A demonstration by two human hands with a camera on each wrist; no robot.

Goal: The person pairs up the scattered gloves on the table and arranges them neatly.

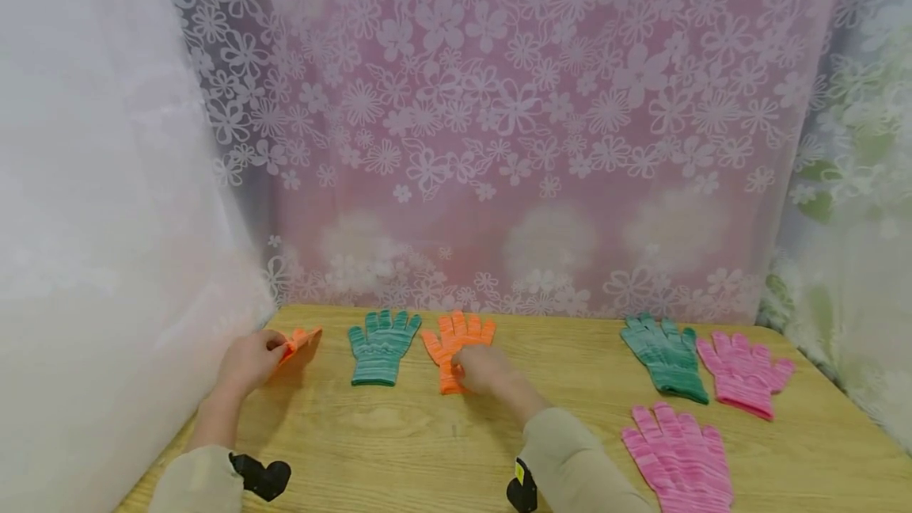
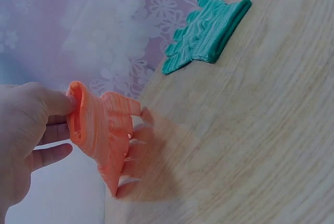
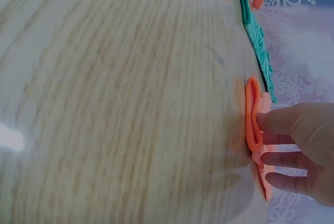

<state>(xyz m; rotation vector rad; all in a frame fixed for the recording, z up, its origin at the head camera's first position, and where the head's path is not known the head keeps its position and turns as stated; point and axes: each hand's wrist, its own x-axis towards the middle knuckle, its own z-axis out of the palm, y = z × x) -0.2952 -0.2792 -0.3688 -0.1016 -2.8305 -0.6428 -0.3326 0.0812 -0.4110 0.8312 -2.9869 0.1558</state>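
Observation:
At the table's left end my left hand [image 1: 248, 362] pinches an orange glove [image 2: 107, 130] by its cuff, between thumb and fingers. The cuff is raised, while the glove's fingers slope down toward the wood. My right hand [image 1: 486, 370] is over a second orange glove [image 1: 459, 331], which lies flat with its fingers pointing away from me. In the right wrist view the thumb is right at that glove's cuff, and the other fingers extend nearly straight across its surface. Between the two orange gloves lies a green glove [image 1: 383, 348], flat, its cuff toward me.
On the right side of the table [image 1: 399, 457] lie another green glove [image 1: 666, 359], a pink glove [image 1: 744, 374] beside it, and a second pink glove [image 1: 680, 457] nearer me. A flowered curtain [image 1: 513, 141] hangs behind the table; white sheeting [image 1: 128, 220] hangs at the left.

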